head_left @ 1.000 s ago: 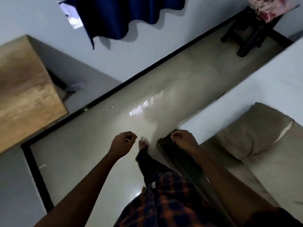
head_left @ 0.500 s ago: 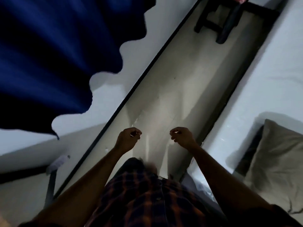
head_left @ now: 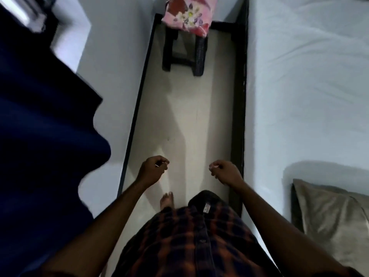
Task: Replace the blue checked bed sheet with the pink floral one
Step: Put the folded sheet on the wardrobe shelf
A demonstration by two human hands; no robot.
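Pink sheet (head_left: 187, 15) is lying on the stool (head_left: 183, 50), now straight ahead after the turn. Left hand (head_left: 153, 168) and right hand (head_left: 225, 170) are curling their fingers (head_left: 162, 163) on nothing. Fetching it is probably coming next.

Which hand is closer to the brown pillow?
Right. The right hand is beside the bed, the pillow to its right; the left hand is farther left, over the floor.
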